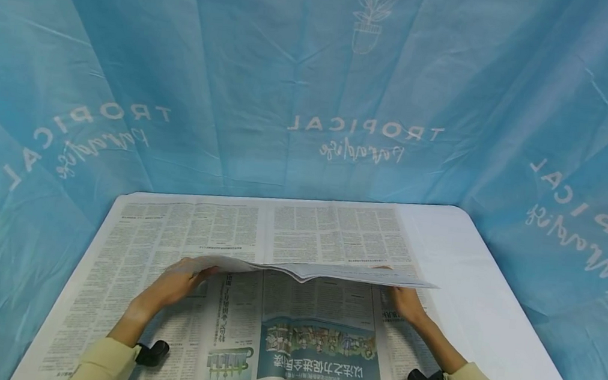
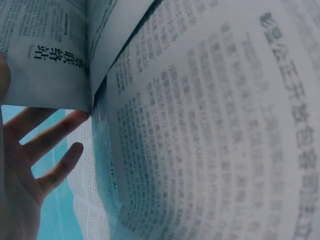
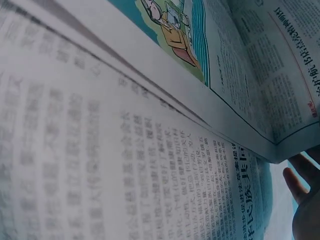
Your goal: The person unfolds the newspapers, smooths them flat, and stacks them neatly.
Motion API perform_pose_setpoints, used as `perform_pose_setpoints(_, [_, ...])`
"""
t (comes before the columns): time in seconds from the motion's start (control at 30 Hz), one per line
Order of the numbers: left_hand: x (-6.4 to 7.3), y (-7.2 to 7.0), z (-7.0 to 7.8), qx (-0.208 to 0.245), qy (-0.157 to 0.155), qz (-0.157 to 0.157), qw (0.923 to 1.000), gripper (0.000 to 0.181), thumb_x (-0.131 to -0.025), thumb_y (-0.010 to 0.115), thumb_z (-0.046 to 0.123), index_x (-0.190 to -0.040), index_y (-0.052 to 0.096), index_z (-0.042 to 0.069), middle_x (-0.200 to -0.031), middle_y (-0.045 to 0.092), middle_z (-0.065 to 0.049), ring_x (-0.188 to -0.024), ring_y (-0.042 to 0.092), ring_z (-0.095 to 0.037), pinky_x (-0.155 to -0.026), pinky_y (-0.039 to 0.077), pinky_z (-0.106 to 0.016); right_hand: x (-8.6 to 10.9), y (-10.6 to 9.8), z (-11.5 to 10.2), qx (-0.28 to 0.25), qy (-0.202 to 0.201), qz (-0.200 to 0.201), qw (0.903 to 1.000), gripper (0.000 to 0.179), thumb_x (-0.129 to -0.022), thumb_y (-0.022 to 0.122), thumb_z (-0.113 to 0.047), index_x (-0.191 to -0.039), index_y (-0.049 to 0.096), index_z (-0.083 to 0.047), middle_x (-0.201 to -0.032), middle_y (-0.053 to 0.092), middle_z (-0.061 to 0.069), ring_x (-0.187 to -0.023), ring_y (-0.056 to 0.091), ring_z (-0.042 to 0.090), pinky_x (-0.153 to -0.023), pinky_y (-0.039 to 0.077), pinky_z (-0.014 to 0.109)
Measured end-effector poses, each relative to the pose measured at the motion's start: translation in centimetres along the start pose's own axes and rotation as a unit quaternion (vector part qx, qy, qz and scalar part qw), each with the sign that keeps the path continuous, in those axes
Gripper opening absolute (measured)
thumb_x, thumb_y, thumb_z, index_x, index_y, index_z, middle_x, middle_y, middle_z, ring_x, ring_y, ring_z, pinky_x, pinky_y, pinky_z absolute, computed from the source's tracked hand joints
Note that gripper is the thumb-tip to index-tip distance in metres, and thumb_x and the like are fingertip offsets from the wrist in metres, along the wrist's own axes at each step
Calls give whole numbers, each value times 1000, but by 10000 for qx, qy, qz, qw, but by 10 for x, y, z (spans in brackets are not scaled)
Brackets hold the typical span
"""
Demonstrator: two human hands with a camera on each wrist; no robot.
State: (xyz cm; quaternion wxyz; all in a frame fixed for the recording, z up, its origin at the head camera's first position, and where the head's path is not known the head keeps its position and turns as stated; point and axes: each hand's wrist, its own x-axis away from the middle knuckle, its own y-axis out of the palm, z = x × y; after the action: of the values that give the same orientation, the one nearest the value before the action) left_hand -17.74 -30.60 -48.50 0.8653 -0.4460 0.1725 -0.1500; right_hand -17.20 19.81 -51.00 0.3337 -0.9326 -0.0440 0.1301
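A folded newspaper point(image 1: 351, 274) is held up off the table between both hands, seen nearly edge-on in the head view, sagging at its middle crease. My left hand point(image 1: 182, 277) grips its left end, thumb on the near side; in the left wrist view, spread fingers point(image 2: 52, 142) show behind the paper. At the right end, my right hand point(image 1: 407, 301) holds the sheet, with fingertips showing above its top edge. Part of that hand point(image 3: 307, 210) is hidden by paper in the right wrist view. Below lies a printed page point(image 1: 322, 354) with a teal picture.
More newspaper sheets point(image 1: 141, 248) cover much of the white table point(image 1: 456, 245), whose bare surface shows along the right side. Blue curtains point(image 1: 258, 89) with white lettering hang behind the table and on both sides. Black wrist straps point(image 1: 153, 353) sit at the sleeve cuffs.
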Motion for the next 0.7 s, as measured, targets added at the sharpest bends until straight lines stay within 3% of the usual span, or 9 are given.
perform_pose_setpoints(0.07, [-3, 0, 1, 262, 16, 186, 9995, 29, -102, 52, 32, -126, 61, 18, -118, 66, -5, -110, 62, -30, -94, 45, -56, -6, 1, 1, -200, -239, 99, 9995, 36, -105, 40, -9, -132, 51, 12, -134, 52, 32, -125, 47, 50, -102, 37, 62])
perform_pose_setpoints(0.17, [-6, 3, -2, 516, 287, 471, 9971, 35, -100, 56, 27, -134, 52, 18, -127, 60, -8, -117, 59, -32, -95, 46, -56, -13, 2, 0, -300, -599, 316, 9973, 24, -102, 48, -7, -111, 66, 6, -111, 68, 21, -103, 64, 30, -91, 49, 48])
perform_pose_setpoints(0.23, [-8, 4, -3, 582, 350, 585, 9960, 35, -99, 58, 24, -134, 51, 20, -128, 60, -7, -117, 59, -32, -93, 47, -56, -15, 3, -3, -333, -646, 449, 9963, 22, -101, 49, -5, -103, 70, 3, -103, 71, 18, -96, 65, 15, -87, 51, 45])
perform_pose_setpoints(0.33, [-12, 7, -3, 652, 413, 697, 9946, 38, -96, 64, 17, -132, 52, 21, -126, 61, -5, -115, 60, -30, -91, 49, -53, -14, 1, -18, -414, -574, 497, 9963, 19, -99, 53, -3, -106, 69, 3, -103, 70, 19, -98, 61, 1, -89, 50, 47])
perform_pose_setpoints(0.37, [-14, 9, -3, 643, 500, 748, 9939, 40, -94, 65, 14, -132, 52, 20, -125, 61, -5, -114, 61, -29, -91, 49, -52, -14, 0, -24, -390, -549, 523, 9964, 19, -98, 55, -3, -110, 69, 3, -109, 70, 19, -106, 61, 3, -91, 49, 50])
perform_pose_setpoints(0.5, [-18, 14, -4, 456, 756, 1034, 9907, 44, -87, 72, 7, -129, 57, 15, -120, 65, -6, -111, 62, -28, -92, 49, -49, -13, 0, -40, -156, -430, 582, 9973, 19, -94, 62, -2, -110, 70, 3, -107, 71, 18, -104, 65, 14, -90, 50, 50])
perform_pose_setpoints(0.6, [-19, 16, -5, 448, 791, 1225, 9883, 43, -85, 73, 4, -126, 60, 13, -115, 68, -7, -105, 66, -28, -87, 52, -47, -13, 0, -45, -27, -386, 610, 9974, 17, -93, 63, -1, -107, 71, 4, -105, 72, 17, -102, 67, 29, -88, 52, 47])
perform_pose_setpoints(0.7, [-19, 16, -6, 573, 824, 1249, 9871, 47, -85, 73, 2, -128, 58, 13, -114, 67, -7, -102, 67, -26, -83, 54, -44, -12, 0, -46, -55, -280, 592, 9978, 16, -92, 64, -2, -105, 72, 4, -103, 73, 17, -101, 68, 35, -87, 53, 45])
